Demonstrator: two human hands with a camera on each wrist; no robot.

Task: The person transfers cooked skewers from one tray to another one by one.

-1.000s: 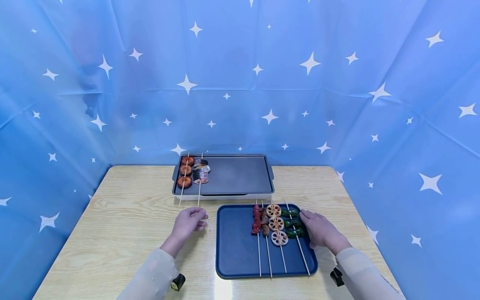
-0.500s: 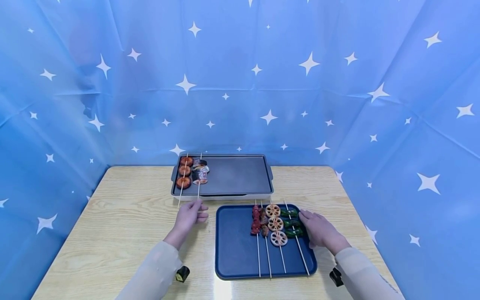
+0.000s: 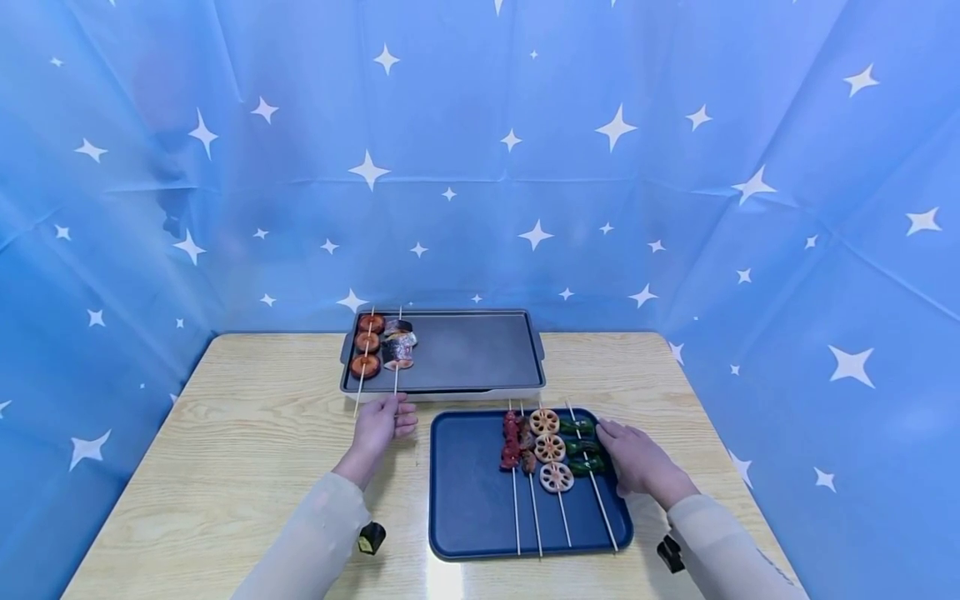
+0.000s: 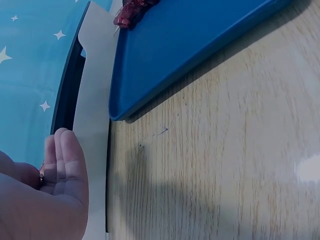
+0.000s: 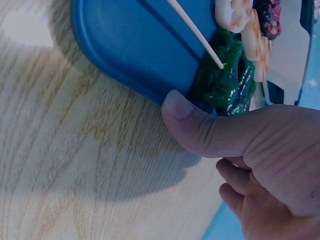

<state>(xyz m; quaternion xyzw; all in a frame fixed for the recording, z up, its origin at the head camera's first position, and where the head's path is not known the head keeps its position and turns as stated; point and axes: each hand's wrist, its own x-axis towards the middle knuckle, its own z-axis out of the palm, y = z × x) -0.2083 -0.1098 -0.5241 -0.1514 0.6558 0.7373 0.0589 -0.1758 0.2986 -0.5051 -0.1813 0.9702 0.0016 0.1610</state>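
Observation:
My left hand [image 3: 377, 427] is at the near edge of the grill pan [image 3: 480, 350], thumb and fingertips pinching the stick end of a fish skewer [image 3: 398, 350] with silver-skinned chunks. The left wrist view shows the other fingers extended and the stick hidden behind the hand. Beside it lies a skewer of brown round slices [image 3: 366, 342]. My right hand [image 3: 641, 467] rests against the right edge of the blue tray [image 3: 465, 508]. In the right wrist view its thumb [image 5: 179, 106] touches the rim close to the green pepper skewer [image 5: 220, 75].
On the tray's right half lie a red meat skewer [image 3: 511, 442], a brown skewer [image 3: 528, 450], a lotus root skewer [image 3: 556, 477] and the green pepper one. The pan stands behind the tray on a wooden table [image 3: 225, 433]. A star-patterned blue curtain [image 3: 465, 225] hangs behind.
My left hand has moved slightly forward onto the end of the fish skewer's stick, its thumb and fingers closing there. The right hand stays at the tray's edge.

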